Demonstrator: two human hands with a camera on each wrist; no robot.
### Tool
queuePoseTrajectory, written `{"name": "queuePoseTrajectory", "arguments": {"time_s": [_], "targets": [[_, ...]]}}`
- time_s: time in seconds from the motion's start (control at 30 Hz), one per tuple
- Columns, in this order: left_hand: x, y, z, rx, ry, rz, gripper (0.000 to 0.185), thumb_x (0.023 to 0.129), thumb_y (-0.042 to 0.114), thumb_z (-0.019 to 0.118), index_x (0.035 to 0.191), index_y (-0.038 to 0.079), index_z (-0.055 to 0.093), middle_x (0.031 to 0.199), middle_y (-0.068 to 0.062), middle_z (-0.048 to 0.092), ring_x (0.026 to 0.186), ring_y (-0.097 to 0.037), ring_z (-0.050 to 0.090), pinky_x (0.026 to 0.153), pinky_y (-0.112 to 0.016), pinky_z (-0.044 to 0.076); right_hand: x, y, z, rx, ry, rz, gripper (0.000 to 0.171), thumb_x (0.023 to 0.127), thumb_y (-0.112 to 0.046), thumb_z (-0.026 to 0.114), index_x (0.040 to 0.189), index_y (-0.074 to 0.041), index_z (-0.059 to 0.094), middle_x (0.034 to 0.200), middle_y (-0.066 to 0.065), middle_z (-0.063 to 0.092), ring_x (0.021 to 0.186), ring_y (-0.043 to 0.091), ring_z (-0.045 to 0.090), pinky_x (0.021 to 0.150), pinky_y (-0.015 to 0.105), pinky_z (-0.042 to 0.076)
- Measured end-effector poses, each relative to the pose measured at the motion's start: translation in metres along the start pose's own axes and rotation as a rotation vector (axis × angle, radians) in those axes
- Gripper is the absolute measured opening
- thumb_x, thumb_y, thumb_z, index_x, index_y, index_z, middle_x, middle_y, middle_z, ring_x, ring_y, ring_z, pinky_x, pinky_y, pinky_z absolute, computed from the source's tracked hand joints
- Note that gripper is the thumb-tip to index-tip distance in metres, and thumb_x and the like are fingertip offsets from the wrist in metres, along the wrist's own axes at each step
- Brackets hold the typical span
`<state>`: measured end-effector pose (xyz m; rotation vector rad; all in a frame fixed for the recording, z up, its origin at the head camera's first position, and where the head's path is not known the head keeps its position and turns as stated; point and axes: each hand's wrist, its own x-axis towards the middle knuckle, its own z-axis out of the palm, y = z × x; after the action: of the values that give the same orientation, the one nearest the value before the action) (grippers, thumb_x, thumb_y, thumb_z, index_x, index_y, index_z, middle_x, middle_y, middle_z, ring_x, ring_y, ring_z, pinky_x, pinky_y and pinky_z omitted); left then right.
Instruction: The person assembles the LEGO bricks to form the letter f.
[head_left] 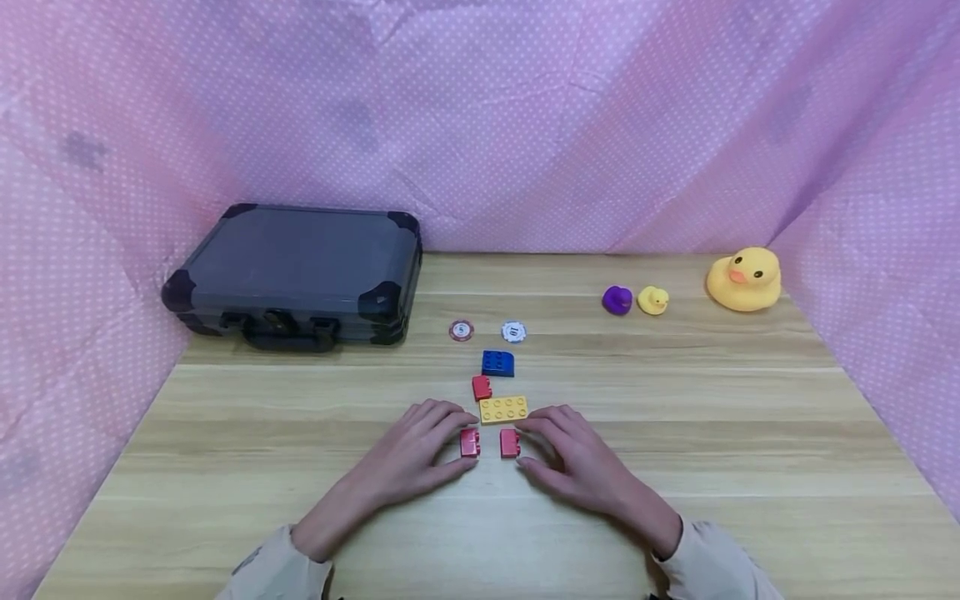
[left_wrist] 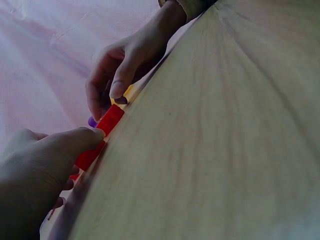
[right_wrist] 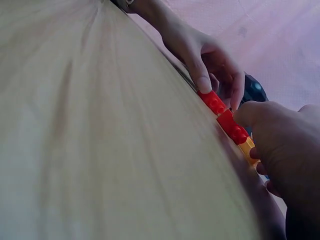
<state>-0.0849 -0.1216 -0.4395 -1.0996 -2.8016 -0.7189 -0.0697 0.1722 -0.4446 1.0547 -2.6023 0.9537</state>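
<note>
Squarely between my two hands, just ahead of the thumbs, lie two small red bricks: the left red brick [head_left: 469, 442] sits inside the curve of my left hand [head_left: 416, 447], and the right red brick [head_left: 510, 443] is just beside the fingertips of my right hand [head_left: 576, 456]. Each is nearest its own hand, with a narrow strip of bare table [head_left: 487, 542] between them. Their long axes run away from me, roughly parallel, so my index fingers are near the far ends and my thumbs near the close ends. Both bricks lie on their sides, studs to the right: the left one's studs face its neighbour's smooth back, while the other's point at my right hand. Both are glossy and plain. My fingers are bent and parted about a brick's length on either side; I see no firm grip, and I cannot tell whether my left thumb touches its brick. Just beyond lies a yellow brick [head_left: 504, 409], studs up and long side crosswise, with a third red brick [head_left: 482, 387] at its far left corner and a blue brick [head_left: 498, 364] behind. Farther out are a red-rimmed chip [head_left: 461, 331] and a white chip [head_left: 513, 332], a grey case [head_left: 300, 250] at back left, and a purple duck [head_left: 617, 300], a small yellow duck [head_left: 652, 300] and a big yellow duck [head_left: 744, 283] at back right.
</note>
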Motion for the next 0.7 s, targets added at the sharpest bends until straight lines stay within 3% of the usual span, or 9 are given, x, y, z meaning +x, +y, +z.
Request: {"name": "queuePoseTrajectory", "arguments": {"time_s": [0.7], "targets": [[0.0019, 0.0015, 0.0013, -0.065, 0.028, 0.016, 0.037, 0.094, 0.035, 0.077, 0.126, 0.019, 0.068, 0.123, 0.003, 0.064, 0.116, -0.015, 0.054, 0.101, -0.04, 0.047, 0.0067, -0.0069, 0.0055, -0.047, -0.01, 0.038, 0.044, 0.09, -0.034, 0.081, 0.127, -0.013, 0.069, 0.125, -0.002, 0.064, 0.114, 0.015, 0.054, 0.094, 0.04, 0.049]]}}
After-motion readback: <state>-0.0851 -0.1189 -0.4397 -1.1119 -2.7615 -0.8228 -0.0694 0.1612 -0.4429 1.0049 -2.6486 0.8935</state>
